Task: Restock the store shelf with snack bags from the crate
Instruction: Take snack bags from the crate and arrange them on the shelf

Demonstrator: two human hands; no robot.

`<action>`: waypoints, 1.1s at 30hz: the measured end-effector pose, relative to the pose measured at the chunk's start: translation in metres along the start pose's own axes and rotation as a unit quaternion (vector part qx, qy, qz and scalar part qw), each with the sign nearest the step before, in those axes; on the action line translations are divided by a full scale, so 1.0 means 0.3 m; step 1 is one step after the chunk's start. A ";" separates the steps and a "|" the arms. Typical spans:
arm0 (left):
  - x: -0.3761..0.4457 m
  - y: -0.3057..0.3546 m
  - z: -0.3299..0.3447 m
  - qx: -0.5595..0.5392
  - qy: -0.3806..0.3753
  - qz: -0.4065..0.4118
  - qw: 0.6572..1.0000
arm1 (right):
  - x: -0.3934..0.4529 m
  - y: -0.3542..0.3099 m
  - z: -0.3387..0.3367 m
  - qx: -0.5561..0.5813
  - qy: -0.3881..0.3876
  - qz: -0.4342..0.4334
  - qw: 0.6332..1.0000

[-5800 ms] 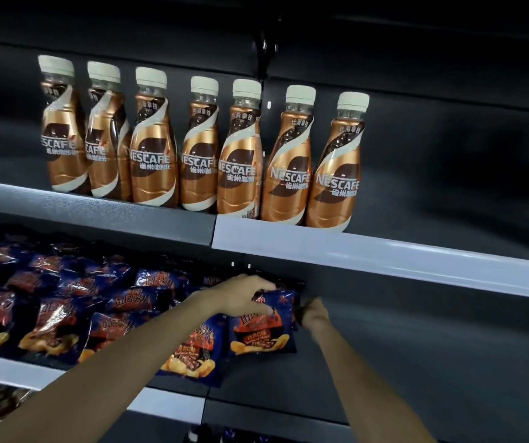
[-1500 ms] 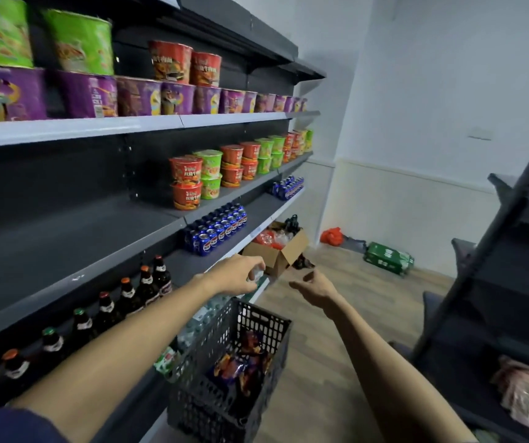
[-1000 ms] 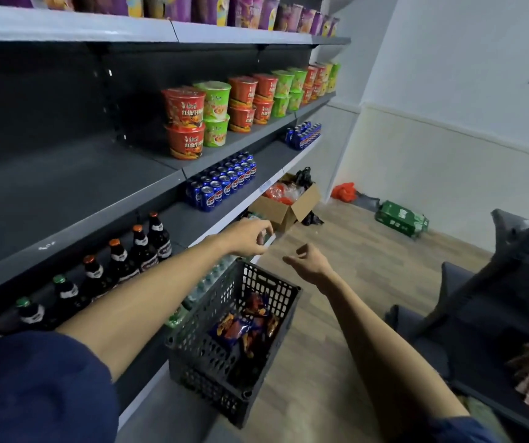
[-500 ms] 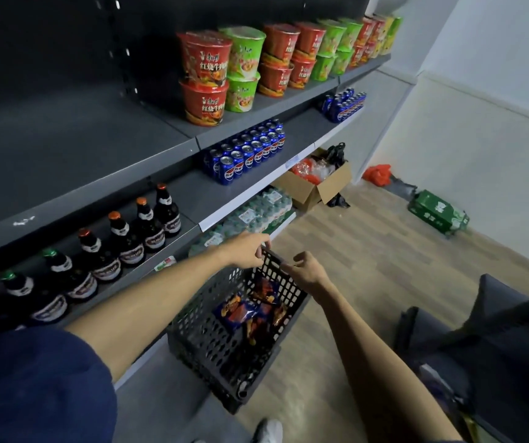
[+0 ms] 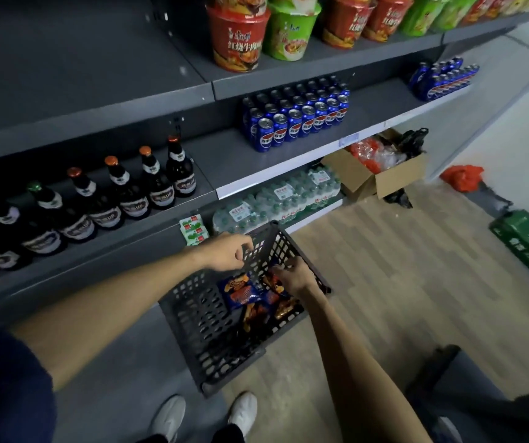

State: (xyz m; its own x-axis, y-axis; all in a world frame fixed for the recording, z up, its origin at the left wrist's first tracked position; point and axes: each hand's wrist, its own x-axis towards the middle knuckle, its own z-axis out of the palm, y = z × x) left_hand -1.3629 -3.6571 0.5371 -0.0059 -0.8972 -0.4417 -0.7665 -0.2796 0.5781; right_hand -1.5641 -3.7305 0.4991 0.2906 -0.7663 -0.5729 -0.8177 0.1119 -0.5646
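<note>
At centre frame the left hand [image 5: 225,252] is hooked with curled fingers over the crate [image 5: 205,321] rim, apparently to steady it. Just right, the snack bags [image 5: 250,295] lie inside the crate, and the right hand [image 5: 292,278] is lowered onto them, fingers curled as if pinching one for lifting.

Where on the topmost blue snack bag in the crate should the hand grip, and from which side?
Pinch the blue snack bag by its upper crimped edge, coming straight down through the open top of the crate. It lies flat, face up on the others, and the mesh walls block any sideways approach.
</note>
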 end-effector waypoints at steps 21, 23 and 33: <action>0.420 -0.385 0.604 -0.121 0.013 -0.179 0.976 | 0.477 0.363 0.347 -0.091 -0.141 0.009 0.986; 0.450 -0.438 0.662 -0.132 0.016 -0.195 0.972 | 0.524 0.384 0.381 -0.086 -0.134 0.011 0.987; 0.611 -0.673 0.860 -0.181 -0.015 -0.268 0.946 | 0.801 0.494 0.534 -0.308 -0.064 -0.065 0.947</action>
State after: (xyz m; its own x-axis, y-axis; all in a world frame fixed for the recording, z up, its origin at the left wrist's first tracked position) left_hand -1.3749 -3.6768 0.1626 0.2989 -0.5855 -0.7535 -0.3940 -0.7949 0.4614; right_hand -1.5358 -3.7969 0.1826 0.4346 -0.6607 -0.6120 -0.8940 -0.3986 -0.2046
